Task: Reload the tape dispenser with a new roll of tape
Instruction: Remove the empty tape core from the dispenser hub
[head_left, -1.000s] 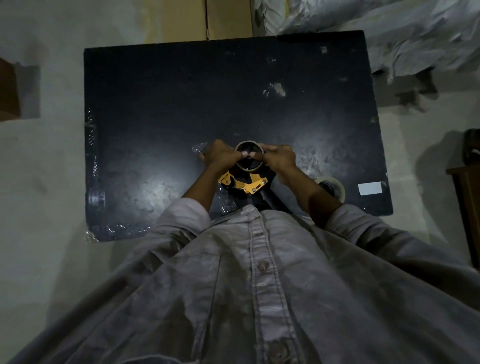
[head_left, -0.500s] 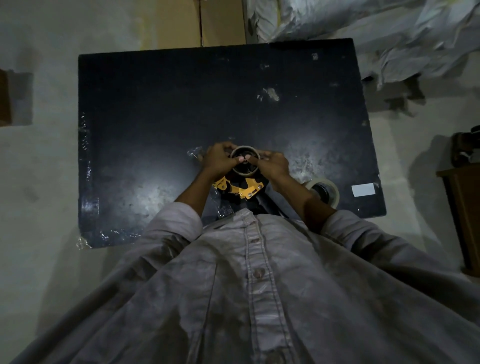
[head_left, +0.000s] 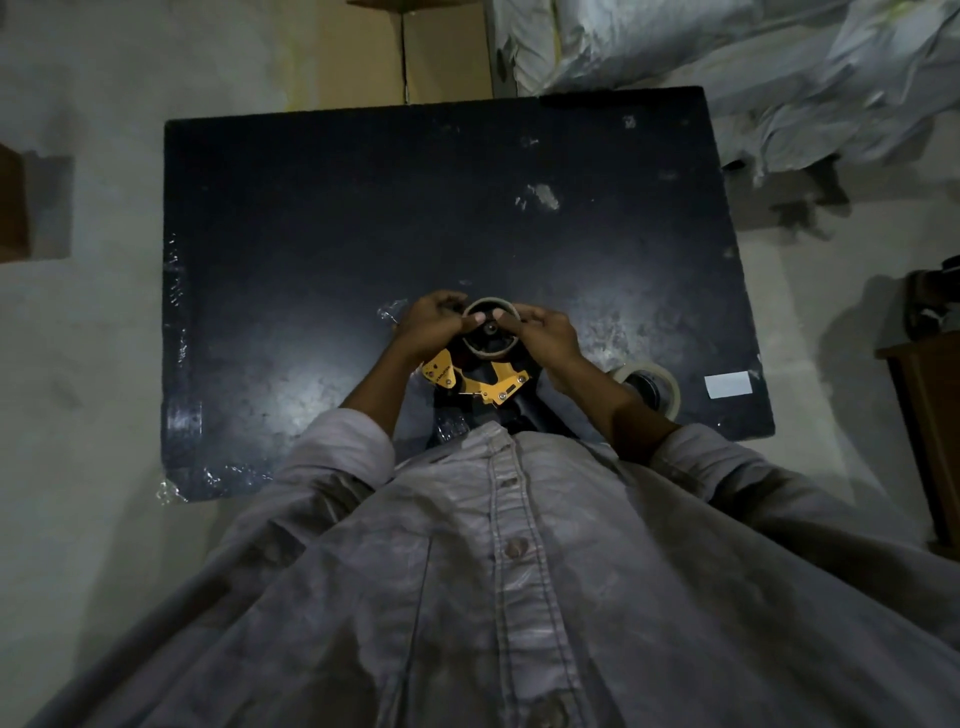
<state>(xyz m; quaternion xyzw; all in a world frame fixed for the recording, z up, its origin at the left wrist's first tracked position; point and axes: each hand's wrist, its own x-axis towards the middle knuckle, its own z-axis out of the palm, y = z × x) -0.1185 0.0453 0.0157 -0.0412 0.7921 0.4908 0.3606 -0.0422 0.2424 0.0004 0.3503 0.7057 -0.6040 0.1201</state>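
Observation:
A yellow and black tape dispenser (head_left: 480, 382) lies on the black table (head_left: 337, 218) near its front edge. A thin ring, a tape core (head_left: 491, 352), sits around the dispenser's hub. My left hand (head_left: 434, 325) grips the ring's left side and my right hand (head_left: 545, 332) grips its right side, thumbs pressed over its top rim. A fuller roll of clear tape (head_left: 652, 384) lies flat on the table just right of my right forearm. The dispenser's handle is hidden under my shirt.
A white label (head_left: 727, 385) sits near the table's front right corner. Crumpled clear film (head_left: 392, 312) lies left of my left hand. Wrapped white bundles (head_left: 753, 67) are beyond the table's back right corner, and a wooden piece of furniture (head_left: 930, 415) stands on the right.
Both hands stay on the ring at the dispenser hub; my thumbs have drawn closer over its top. The camera has shifted slightly, nothing else moved.

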